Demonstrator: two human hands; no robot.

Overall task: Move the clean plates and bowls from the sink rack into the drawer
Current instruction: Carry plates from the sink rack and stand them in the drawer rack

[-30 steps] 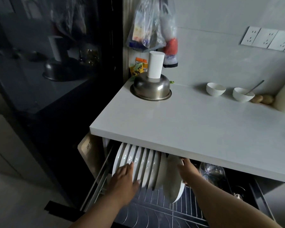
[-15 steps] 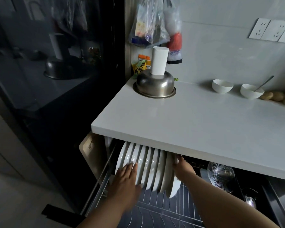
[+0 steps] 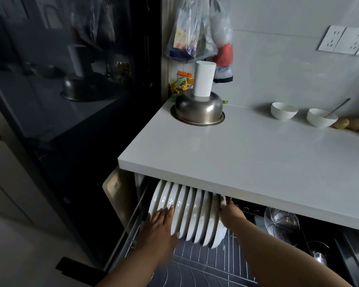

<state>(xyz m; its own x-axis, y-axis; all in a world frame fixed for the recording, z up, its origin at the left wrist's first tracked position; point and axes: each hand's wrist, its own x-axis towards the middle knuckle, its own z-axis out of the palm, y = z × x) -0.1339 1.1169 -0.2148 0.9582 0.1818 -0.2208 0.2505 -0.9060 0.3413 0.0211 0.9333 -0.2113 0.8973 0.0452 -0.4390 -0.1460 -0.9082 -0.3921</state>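
- Head view: a row of white plates [image 3: 187,214] is seen standing on edge in the wire rack [image 3: 205,264] of the open drawer [image 3: 133,230], under the front-left corner of the worktop [image 3: 247,154].
- The left hand [image 3: 160,226] is laid flat against the leftmost plates, fingers [image 3: 166,211] straight and slightly spread.
- The right hand [image 3: 230,214] is curled over the upper rim of the rightmost plate [image 3: 217,228]; the fingertips are hidden behind the rim.
- The last plate is best seated fully in its slot while the row is braced, before either hand is lifted.
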